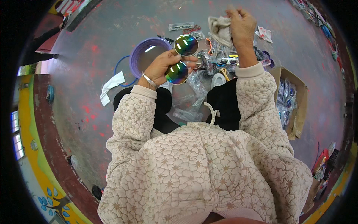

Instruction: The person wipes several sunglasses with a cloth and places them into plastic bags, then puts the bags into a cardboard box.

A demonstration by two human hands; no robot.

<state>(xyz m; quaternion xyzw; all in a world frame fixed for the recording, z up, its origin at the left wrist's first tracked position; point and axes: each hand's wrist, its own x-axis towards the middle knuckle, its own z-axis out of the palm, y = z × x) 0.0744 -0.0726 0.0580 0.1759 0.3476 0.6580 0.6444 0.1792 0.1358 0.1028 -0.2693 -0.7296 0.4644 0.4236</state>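
Note:
Round mirrored sunglasses (176, 73) with green and rainbow lenses are held by my left hand (165, 63), near a purple plastic basin (134, 63) of murky liquid. Up and to the right, my right hand (242, 25) grips a crumpled, stained white cloth (221, 30), apart from the sunglasses. Below that hand a heap of eyewear in clear plastic sleeves lies on the floor, with white-framed glasses (229, 61) among it. An empty-looking clear plastic bag (198, 85) lies between my legs.
A cardboard box (300, 109) with bagged glasses (285, 98) stands at the right. A white cloth strip (112, 85) and a blue hoop (117, 63) lie left of the basin. Bagged glasses (181, 26) lie beyond it. Part of another person (42, 57) shows at the upper left.

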